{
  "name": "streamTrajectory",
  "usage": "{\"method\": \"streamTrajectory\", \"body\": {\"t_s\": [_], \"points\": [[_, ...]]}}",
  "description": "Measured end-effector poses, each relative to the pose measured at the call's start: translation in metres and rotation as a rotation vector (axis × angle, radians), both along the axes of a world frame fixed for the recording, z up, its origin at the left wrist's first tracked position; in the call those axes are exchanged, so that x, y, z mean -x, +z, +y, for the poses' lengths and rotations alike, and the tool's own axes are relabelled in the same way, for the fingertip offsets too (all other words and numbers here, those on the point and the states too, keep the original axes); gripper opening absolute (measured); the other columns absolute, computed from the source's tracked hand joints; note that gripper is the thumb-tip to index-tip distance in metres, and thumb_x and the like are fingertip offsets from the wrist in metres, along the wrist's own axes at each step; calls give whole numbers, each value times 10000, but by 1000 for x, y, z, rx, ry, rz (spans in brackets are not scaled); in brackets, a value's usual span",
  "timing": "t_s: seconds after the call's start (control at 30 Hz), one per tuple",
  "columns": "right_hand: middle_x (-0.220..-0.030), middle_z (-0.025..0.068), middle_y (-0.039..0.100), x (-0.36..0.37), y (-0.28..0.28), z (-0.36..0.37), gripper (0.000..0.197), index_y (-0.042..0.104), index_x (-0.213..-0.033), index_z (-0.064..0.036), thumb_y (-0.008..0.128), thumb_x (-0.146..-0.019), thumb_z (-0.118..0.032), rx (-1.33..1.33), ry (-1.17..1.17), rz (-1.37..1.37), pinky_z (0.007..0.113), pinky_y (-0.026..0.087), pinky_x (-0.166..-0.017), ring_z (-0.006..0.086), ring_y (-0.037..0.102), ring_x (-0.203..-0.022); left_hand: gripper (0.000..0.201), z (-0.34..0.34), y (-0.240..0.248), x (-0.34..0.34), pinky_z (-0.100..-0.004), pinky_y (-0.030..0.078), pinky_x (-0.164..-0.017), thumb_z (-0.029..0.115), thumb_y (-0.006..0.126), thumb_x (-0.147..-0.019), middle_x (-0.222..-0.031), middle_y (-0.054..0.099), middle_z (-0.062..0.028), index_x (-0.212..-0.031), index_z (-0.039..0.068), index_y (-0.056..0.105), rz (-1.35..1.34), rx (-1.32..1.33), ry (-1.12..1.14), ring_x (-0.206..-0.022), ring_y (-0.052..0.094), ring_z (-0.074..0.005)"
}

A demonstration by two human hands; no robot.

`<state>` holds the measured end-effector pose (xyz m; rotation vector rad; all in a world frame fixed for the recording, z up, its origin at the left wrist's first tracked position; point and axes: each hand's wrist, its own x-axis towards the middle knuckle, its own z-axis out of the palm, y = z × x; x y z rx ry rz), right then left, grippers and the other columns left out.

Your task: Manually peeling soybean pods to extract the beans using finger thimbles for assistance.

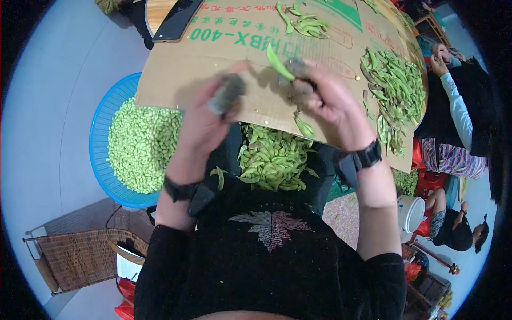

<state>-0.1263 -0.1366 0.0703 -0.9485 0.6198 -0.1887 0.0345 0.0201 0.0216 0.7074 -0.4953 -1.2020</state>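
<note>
Cardboard sheet [170, 69] on wooden table [154, 18]: green pod heap [397, 82] right, smaller bunch [310, 26] far side, flat black device [176, 22] far left.

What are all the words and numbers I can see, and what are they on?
I don't copy out printing, but here is where it is:
Cardboard: a big green line of characters, letters and numbers, upside down.
Cardboard: a smaller green line above it in the picture.
Cardboard: a red line near the picture's top edge, and fainter red print farther right.
Black shirt: a leaf print; any writing inside is too small to read.
</note>
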Motion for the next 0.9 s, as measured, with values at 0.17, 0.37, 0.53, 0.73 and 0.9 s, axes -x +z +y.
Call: {"method": "streamTrajectory", "body": {"t_s": [0.17, 0.37, 0.53, 0.73, 0.9], "points": [[-538, -62, 374, 29, -6, 32, 209, 522, -889, -32, 398, -943, -192, -20, 2, -78, 175, 210, -361, 22, 269, -396, 283, -34, -4, 38, -169, 328, -486, 38, 558, -829, -883, 589, -59, -1108, -9, 549, 270, 7, -249, -594, 449, -52], [-554, -72, 355, 51, -2, 54, 268, 527, -951, -41, 351, -965, -243, 306, -18, -47, 175, 237, -438, 24, 306, -480, 194, -41, -4, 61, -184, 355, -515, 81, 595, -812, -928, 600, -89, -1005, 70, 574, 126, 84, -53, -608, 462, -82], [-556, -68, 376, 55, -6, 55, 248, 538, -936, -37, 365, -964, -213, 303, -13, -50, 172, 258, -439, 23, 318, -473, 63, -42, 0, 76, -178, 373, -533, -13, 592, -796, -716, 588, -10, -797, 48, 575, -8, 38, 163, -596, 510, -60], [-565, -64, 410, 58, -13, 54, 216, 554, -904, -42, 397, -957, -180, 414, -30, -17, 172, 270, -431, 22, 317, -452, 121, -40, -9, 83, -220, 454, -650, 27, 584, -800, -882, 592, -31, -918, 41, 563, -199, 55, 195, -768, 566, -101], [-573, -65, 425, 56, -11, 58, 203, 556, -882, -42, 412, -952, -167, 291, -78, 41, 171, 269, -426, 18, 326, -457, 22, -37, -4, 75, -175, 381, -563, 24, 550, -827, -713, 553, 12, -816, 28, 568, 79, 46, -11, -662, 492, -34]]}}
